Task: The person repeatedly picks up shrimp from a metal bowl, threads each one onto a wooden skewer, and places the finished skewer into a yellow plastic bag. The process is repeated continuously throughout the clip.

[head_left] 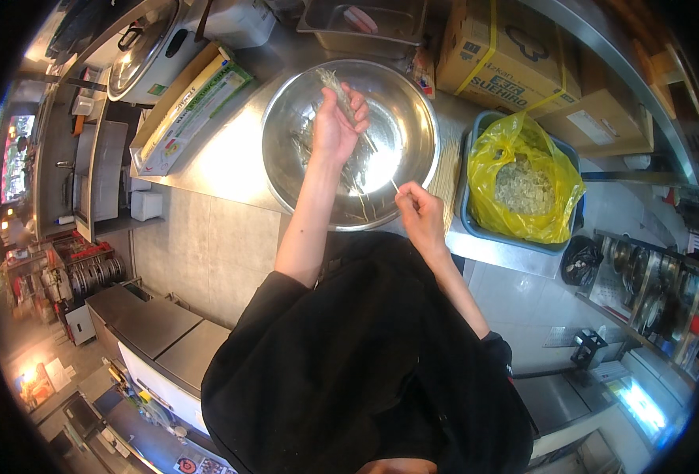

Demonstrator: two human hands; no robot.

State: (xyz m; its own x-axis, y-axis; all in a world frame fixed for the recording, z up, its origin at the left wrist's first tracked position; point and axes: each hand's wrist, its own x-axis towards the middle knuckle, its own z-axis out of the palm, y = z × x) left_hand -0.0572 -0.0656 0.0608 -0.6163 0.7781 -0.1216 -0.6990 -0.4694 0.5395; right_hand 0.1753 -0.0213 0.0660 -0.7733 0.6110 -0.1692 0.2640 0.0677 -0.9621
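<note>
Over a large steel mixing bowl [274,170], my left hand [335,130] is closed around a greyish, translucent shrimp [330,80] with wispy strands at its far end. My right hand [420,212] pinches the near end of a thin skewer [394,185] at the bowl's near right rim. The skewer points up toward my left hand; whether its tip is inside the shrimp is hidden by the fingers. More greyish, whiskered shrimp [356,180] lie in the bowl, partly covered by my left forearm. Pale wooden skewers [446,178] lie just right of the bowl.
To the right, a yellow plastic bag [488,158] lines a blue-grey bin [466,213] and holds pale translucent pieces. Cardboard boxes [507,59] stand at the back right. A steel pan [361,46] is behind the bowl, and a long open carton [187,110] sits to its left.
</note>
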